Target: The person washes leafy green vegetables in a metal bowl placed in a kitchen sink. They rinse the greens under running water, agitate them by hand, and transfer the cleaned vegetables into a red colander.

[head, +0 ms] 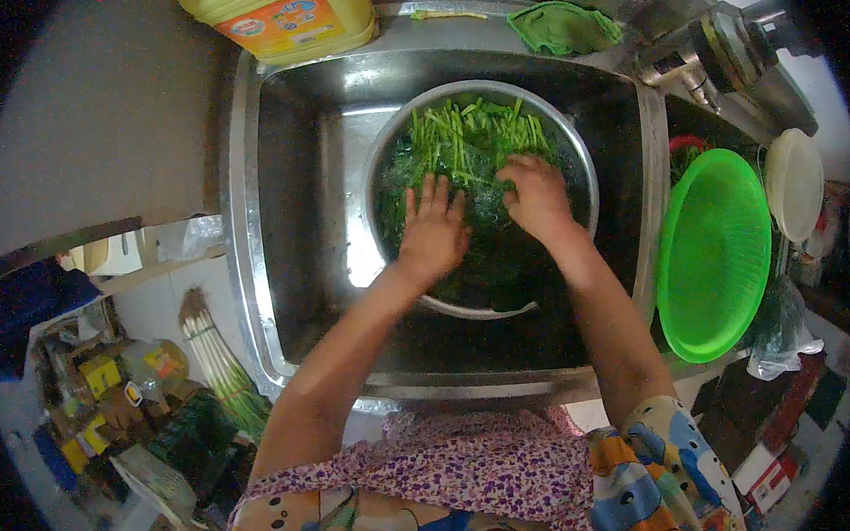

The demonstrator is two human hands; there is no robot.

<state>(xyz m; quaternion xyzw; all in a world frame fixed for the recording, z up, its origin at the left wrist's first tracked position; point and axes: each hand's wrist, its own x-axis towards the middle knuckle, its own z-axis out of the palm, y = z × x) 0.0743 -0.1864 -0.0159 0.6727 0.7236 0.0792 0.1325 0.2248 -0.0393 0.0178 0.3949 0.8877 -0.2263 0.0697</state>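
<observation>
A round metal basin point(583, 145) stands inside the stainless steel sink, holding water and leafy greens. The greens' cut pale-green stems point(451, 138) point towards the far rim, and their leaves lie darker in the water. My left hand point(434, 229) rests palm down over the greens left of the middle, its fingers spread. On the right, my right hand point(540, 196) is over the greens near the stems, with its fingers bent and apart. Nothing shows between the thumb and fingers of that hand. How deep the fingertips reach is hidden.
A yellow jug point(297, 20) and a green cloth point(564, 27) lie along the sink's back ledge. The faucet point(696, 71) juts from the back right. A green plastic basket point(716, 257) leans at the right. Bundled scallions point(217, 363) are at the lower left.
</observation>
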